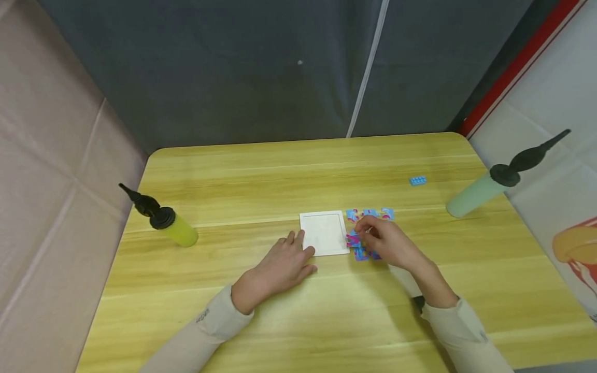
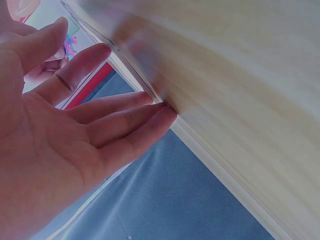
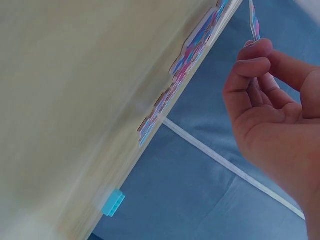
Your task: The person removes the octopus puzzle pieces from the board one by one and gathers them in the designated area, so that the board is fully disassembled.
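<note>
My right hand point(image 1: 389, 244) is above a cluster of pink-and-blue jigsaw pieces point(image 1: 353, 239). Between its thumb and index finger it pinches one jigsaw piece point(image 3: 255, 22), seen nearly edge-on in the right wrist view and raised off the table. Just left of the cluster lies a square white puzzle tray point(image 1: 325, 234) with a raised rim and nothing in it. My left hand point(image 1: 282, 263) rests at the tray's left edge, fingers spread and fairly straight, fingertips right at the rim. In the left wrist view its palm point(image 2: 55, 145) holds nothing.
A light blue toy brick point(image 1: 417, 181) lies toward the back right of the wooden table point(image 1: 261, 176). At the left stands a yellow bottle point(image 1: 183, 231) with a black top; at the right, a pale green bottle point(image 1: 475, 197) with a similar top. A dark curtain point(image 1: 233, 77) hangs behind.
</note>
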Available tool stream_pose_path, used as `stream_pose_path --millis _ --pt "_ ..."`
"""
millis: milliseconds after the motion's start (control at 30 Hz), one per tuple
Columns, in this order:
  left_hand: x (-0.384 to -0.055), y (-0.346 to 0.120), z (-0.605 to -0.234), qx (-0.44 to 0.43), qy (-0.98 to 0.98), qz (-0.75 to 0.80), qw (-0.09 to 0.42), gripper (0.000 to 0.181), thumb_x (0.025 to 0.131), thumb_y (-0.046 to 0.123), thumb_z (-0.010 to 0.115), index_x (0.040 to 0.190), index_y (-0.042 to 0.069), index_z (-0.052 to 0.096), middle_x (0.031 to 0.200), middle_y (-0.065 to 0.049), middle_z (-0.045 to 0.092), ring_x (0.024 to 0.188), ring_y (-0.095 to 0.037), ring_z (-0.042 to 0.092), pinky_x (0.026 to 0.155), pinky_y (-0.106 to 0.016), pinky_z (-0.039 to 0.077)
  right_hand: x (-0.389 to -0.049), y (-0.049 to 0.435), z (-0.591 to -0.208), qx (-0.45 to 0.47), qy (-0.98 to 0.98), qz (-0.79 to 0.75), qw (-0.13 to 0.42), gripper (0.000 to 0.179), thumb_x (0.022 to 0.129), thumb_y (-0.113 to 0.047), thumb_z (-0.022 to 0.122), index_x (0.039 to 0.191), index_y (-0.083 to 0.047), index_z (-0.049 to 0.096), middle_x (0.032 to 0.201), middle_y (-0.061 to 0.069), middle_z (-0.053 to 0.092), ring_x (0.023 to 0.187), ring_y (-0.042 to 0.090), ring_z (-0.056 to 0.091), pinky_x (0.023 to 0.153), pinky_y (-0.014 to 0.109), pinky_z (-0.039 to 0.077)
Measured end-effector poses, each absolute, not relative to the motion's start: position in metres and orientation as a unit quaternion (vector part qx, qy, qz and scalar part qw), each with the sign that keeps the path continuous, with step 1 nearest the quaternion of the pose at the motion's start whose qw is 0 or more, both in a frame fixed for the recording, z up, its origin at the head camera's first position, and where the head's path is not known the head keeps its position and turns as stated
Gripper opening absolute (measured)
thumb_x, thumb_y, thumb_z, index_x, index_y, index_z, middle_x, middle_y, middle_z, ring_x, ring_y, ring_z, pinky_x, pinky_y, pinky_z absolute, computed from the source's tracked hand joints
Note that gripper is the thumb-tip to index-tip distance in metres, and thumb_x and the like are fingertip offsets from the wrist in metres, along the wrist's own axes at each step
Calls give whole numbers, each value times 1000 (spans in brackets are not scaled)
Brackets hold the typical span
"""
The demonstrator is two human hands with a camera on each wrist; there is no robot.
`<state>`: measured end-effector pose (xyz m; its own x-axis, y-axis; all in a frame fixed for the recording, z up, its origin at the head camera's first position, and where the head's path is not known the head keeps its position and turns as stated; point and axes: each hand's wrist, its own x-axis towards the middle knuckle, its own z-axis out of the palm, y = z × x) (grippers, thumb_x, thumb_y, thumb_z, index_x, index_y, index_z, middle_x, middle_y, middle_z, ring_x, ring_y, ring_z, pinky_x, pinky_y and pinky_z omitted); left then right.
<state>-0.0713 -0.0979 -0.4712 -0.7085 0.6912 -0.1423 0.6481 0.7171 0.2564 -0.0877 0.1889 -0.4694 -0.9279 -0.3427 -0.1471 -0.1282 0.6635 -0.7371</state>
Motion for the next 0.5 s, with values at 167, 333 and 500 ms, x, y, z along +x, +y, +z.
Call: stream_pose_path --millis 167,333,500 --pt "-72 -97 -471 362 919 96 120 32 103 42 61 110 12 67 149 -35 50 137 -54 51 107 -59 49 -87 194 -470 -132 900 -393 134 8 103 -4 59 105 -5 67 81 7 67 65 10 54 55 24 46" --pt "-72 -97 -471 360 920 99 123 32 103 42 62 111 12 68 149 -35 50 138 -54 50 107 -60 49 -87 197 -471 -140 903 -386 126 8 102 -3 60 104 -6 67 85 5 69 67 9 54 57 23 47" --pt "-71 -98 -470 360 920 99 122 32 103 42 62 111 12 68 149 -35 50 137 -54 51 107 -60 49 -87 201 -472 -133 903 -387 133 9 102 -4 59 105 -8 67 86 5 68 66 10 52 57 23 46"
